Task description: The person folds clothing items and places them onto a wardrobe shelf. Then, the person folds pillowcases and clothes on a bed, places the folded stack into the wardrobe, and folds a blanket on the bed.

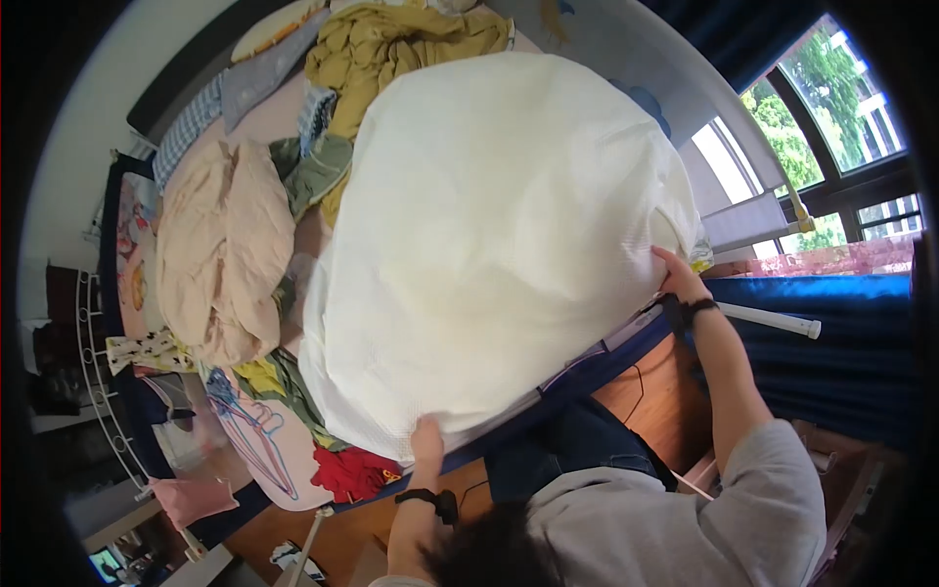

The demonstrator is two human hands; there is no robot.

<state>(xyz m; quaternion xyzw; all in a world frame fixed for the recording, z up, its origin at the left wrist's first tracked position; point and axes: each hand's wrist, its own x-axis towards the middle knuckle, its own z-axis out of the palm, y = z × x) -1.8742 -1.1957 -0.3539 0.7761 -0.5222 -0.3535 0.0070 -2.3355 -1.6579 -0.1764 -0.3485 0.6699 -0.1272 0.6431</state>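
Note:
A large white sheet [499, 225] with a fine woven texture spreads over the middle of the bed and bulges upward. My left hand [427, 440] is closed on its near edge, at the lower left, with the fingertips hidden by the cloth. At the sheet's right corner, my right hand [682, 276] grips the edge, one finger lying along the fabric. Both wrists carry dark bands. What lies under the sheet is hidden.
Left of the sheet lie a crumpled beige cloth [223, 249], an olive-yellow cloth [391, 49], a red cloth [354, 474] and several hangers [256, 430]. A dark blue bed rail [587, 367] runs along the near side. A white bar [768, 320] juts out at right.

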